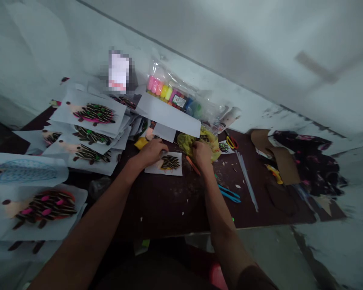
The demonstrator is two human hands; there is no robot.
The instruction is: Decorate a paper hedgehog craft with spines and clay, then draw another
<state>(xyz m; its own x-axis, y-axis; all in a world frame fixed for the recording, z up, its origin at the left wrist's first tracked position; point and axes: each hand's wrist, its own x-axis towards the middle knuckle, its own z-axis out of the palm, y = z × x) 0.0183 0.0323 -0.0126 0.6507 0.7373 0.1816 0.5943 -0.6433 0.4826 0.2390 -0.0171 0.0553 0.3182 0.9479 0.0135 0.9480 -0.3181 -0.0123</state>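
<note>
Bare forearms (90,225) are stretched forward over the dark surface (169,213). At the upper left corner of a small sheet (153,169), the left hand (157,150) is held with its fingers bent and drawn towards the thumb; whether anything is pinched cannot be told. Just right of that hand, dark strips (171,162) are set in a cluster on the sheet, with a yellow edge showing beneath. Beside the same hand, on its far left, a yellow object (140,143) is seen.

By the right hand (202,151), the yellow bag (185,144) is reached into, fingers curled downward; their tips are hidden, so their grip cannot be told. Just left of this hand an orange stick (193,165) is laid. To its right, scissors (232,141) and clear rods (247,181) are placed, with blue tweezers (230,194) nearer the body.

Beyond both hands, coloured bottles (169,93) are kept in clear plastic, partly covered by white paper (169,114). Left of the left hand, hedgehog pictures (92,114) are piled.
</note>
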